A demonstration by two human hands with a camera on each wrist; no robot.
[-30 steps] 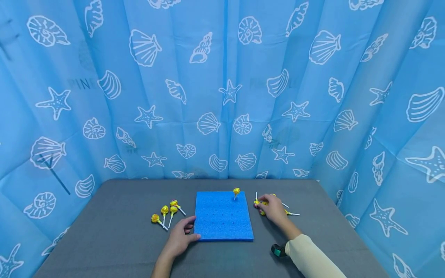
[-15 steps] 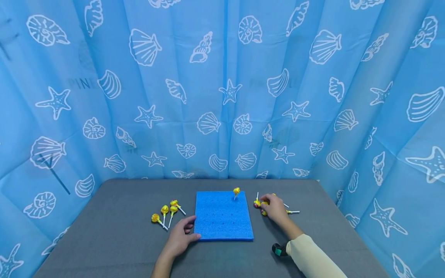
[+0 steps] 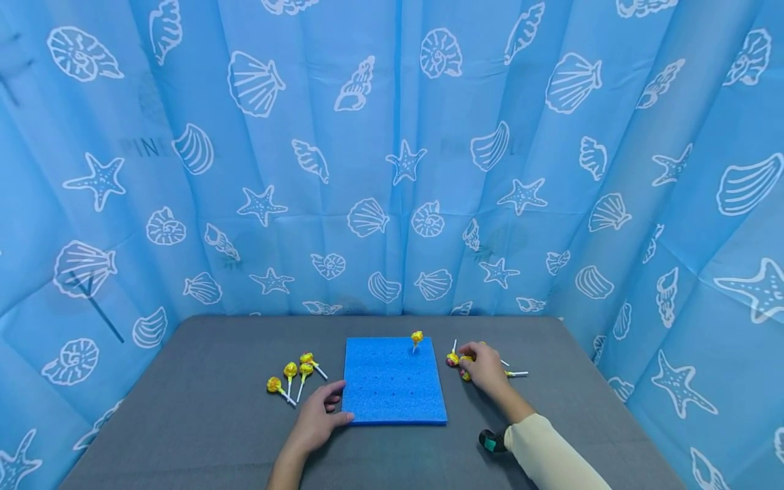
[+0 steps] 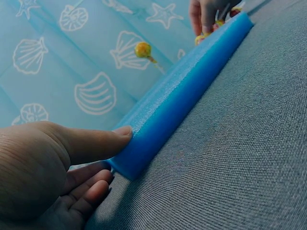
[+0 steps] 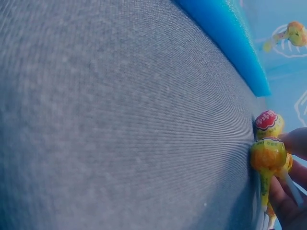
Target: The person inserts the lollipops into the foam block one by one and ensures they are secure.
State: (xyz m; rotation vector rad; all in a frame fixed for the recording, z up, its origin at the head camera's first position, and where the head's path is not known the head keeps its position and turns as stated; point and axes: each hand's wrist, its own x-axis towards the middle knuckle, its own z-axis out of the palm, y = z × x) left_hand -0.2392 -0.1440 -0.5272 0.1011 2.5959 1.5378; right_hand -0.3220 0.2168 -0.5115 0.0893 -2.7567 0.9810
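In the head view a blue foam board (image 3: 395, 391) with rows of small holes lies flat on the grey table. One yellow-wrapped lollipop (image 3: 417, 337) stands in it near the far right corner. My left hand (image 3: 316, 418) rests at its near left corner; the left wrist view shows the thumb (image 4: 103, 143) on top and loosely curled fingers beside the edge. My right hand (image 3: 486, 369) is low over several lollipops (image 5: 268, 155) right of the board, fingertips among the heads. I cannot tell whether it pinches one. The hand hides part of this group.
Several more lollipops (image 3: 290, 371) lie left of the board, sticks towards me. A black band with a green patch (image 3: 491, 441) shows at the right sleeve (image 3: 548, 449). Behind the table (image 3: 214, 408) hangs a blue curtain (image 3: 392, 170) with white shell prints.
My right fingertips have come away from the leftmost lollipop of the right group, whose stick has swung slightly right. They are now over the neighbouring lollipops. My left hand has stayed in place.
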